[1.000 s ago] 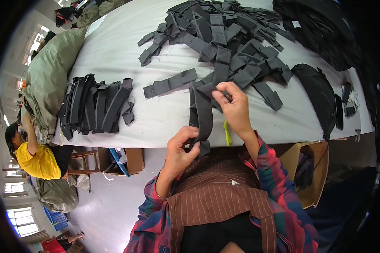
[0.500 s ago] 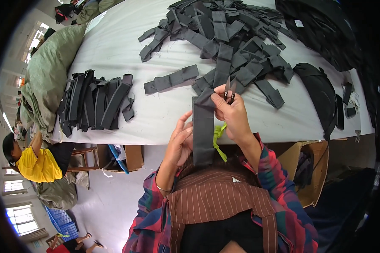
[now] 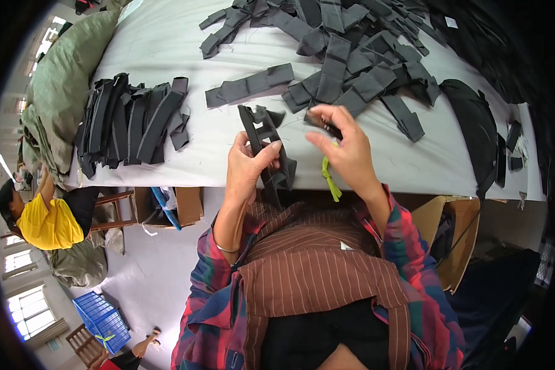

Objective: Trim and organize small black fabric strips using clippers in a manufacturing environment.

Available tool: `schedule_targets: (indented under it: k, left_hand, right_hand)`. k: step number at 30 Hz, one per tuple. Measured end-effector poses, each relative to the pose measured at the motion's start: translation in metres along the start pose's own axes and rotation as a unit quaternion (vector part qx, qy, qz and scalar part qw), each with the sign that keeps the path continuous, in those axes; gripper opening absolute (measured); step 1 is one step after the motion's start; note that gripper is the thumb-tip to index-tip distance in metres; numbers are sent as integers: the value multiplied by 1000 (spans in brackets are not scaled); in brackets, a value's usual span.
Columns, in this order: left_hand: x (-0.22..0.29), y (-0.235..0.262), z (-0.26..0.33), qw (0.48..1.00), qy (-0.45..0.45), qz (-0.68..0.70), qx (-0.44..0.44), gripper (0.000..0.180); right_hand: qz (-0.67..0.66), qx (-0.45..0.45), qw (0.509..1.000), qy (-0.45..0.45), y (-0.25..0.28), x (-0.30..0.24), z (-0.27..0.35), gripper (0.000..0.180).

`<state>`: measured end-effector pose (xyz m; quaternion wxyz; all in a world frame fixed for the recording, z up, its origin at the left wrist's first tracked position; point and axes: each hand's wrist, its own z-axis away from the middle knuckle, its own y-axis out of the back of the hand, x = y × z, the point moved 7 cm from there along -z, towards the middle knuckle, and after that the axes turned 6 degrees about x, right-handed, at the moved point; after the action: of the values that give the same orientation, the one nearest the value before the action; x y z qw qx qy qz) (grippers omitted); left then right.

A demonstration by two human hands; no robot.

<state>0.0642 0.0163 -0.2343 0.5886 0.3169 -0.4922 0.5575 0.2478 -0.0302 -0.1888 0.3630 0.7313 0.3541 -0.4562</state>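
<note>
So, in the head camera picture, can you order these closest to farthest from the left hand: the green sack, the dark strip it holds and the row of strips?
From the left hand:
1. Dark strip, held in it.
2. Row of strips, off to its left.
3. Green sack, farther left, beyond the row.

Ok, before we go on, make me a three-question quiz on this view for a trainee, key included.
1. True or false: the person's left hand is empty.
2. Which hangs beside the right hand? A) a blue plastic basket; B) a thin yellow-green ribbon; C) an olive cloth sack.
3. Fill in: on the white cloth-covered table, the row of overlapping dark grey fabric strips lies to the person's ___ of the loose heap of dark grey strips.

Key: 1. False: that hand grips a bent dark grey fabric strip. 2. B. 3. Left.
</note>
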Motion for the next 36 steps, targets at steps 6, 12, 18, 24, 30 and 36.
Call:
schedule_targets:
  k: [6, 12, 18, 24, 30, 36]
  left_hand:
    - [2, 0, -6, 999, -48, -24, 9, 33]
    - [-8, -8, -7, 999, -24, -35, -32, 33]
    - [-11, -9, -6, 996, -44, -59, -48, 35]
    - [-11, -10, -5, 997, -39, -54, -44, 34]
    - [-12, -10, -4, 997, -39, -56, -43, 33]
    - [-13, -10, -5, 997, -38, -55, -44, 32]
  right_hand:
    - [175, -159, 969, 75, -6, -8, 30, 25]
    - [245, -121, 954, 119, -6, 0, 36, 15]
    - [264, -121, 948, 127, -9, 7, 38, 11]
    - [254, -125, 954, 102, -9, 12, 38, 9]
    - [288, -117, 942, 127, -15, 6, 38, 10]
    - [303, -106, 935, 151, -16, 3, 39, 10]
